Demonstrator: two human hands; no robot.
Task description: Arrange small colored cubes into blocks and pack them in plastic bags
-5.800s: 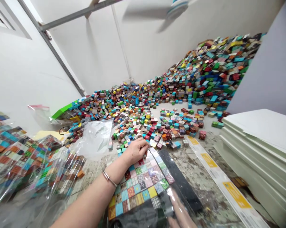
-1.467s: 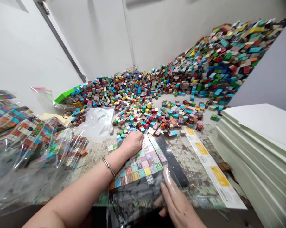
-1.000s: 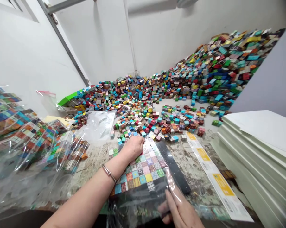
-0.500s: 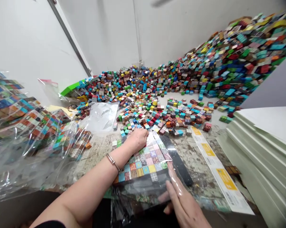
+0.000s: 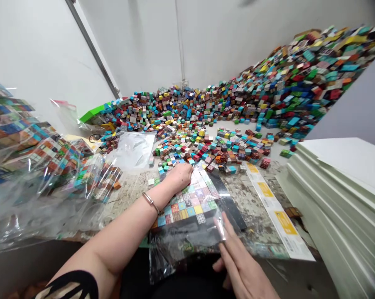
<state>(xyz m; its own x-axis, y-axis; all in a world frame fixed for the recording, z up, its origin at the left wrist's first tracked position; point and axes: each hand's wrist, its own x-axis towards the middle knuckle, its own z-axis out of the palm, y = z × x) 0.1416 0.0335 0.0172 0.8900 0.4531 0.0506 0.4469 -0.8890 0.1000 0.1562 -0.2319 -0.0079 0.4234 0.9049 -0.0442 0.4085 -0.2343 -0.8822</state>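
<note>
The right hand [image 5: 241, 261] has slid slightly nearer along the clear bag's [image 5: 168, 253] edge. From left: wrapped blocks [image 5: 53, 151]; the left hand [image 5: 179, 176], curled over the tile grid [image 5: 190, 204] on the tabletop [image 5: 134, 182], grip unclear; loose blocks [image 5: 187, 143] crowding beyond; right fingers [image 5: 232, 236] straight; label strip [image 5: 268, 195]; stacked boards [image 5: 333, 195].

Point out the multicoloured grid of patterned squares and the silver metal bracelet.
Multicoloured grid of patterned squares [image 5: 191, 200]: head view, near its centre.
Silver metal bracelet [image 5: 148, 198]: head view, the band's visible side.
</note>
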